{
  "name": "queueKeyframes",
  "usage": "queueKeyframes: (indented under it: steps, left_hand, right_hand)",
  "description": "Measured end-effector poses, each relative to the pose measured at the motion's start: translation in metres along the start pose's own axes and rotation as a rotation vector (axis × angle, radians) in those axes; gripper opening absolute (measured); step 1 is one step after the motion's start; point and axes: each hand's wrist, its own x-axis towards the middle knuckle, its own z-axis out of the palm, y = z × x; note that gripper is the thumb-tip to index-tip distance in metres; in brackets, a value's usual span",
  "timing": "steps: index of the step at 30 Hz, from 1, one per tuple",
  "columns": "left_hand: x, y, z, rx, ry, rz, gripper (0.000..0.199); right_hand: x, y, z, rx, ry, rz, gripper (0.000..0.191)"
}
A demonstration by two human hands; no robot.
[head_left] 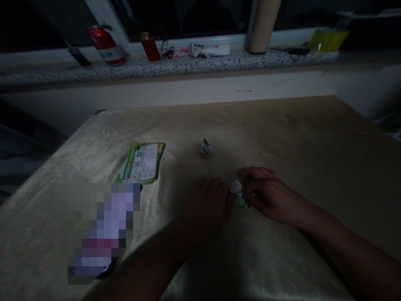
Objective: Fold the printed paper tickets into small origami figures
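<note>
Near the middle of the table, a small green and white printed packet (pixel 240 201) lies partly folded between my two hands. My left hand (pixel 209 200) is closed at its left edge, with curled fingers and the thumb against it. On the other side my right hand (pixel 266 192) pinches the packet's right part, hiding some of it. Beyond them stands a small folded piece of printed packet (pixel 206 149) with a pointed top, apart from both hands. Green printed packets (pixel 142 163) lie flat at the left, seemingly stacked.
A blurred-out, purplish long object (pixel 108 228) lies left of my left forearm. The table (pixel 297 138) meets a white wall. Above, a speckled sill (pixel 188 62) carries a red can (pixel 106 46), a red lighter (pixel 150 46), a crumpled white tube (pixel 209 50) and a yellow object (pixel 327 40).
</note>
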Motion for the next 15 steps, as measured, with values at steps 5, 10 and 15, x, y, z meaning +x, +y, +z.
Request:
queueKeyframes:
  steps: [5,10,15]
  left_hand:
    - [-0.0031,-0.001,-0.0031,0.064,0.028,-0.049,0.029]
    - [-0.005,-0.001,-0.0044,0.115,0.044,-0.083,0.029]
    - [-0.0036,-0.0008,-0.001,0.089,0.058,-0.12,0.031]
  right_hand:
    - [-0.0005,-0.0053,0.0016,-0.049,0.035,0.024,0.017]
    - [-0.0004,-0.0073,0.0028,-0.074,0.049,0.041,0.018]
    - [0.0005,-0.0084,0.0043,-0.076,0.054,0.056,0.017]
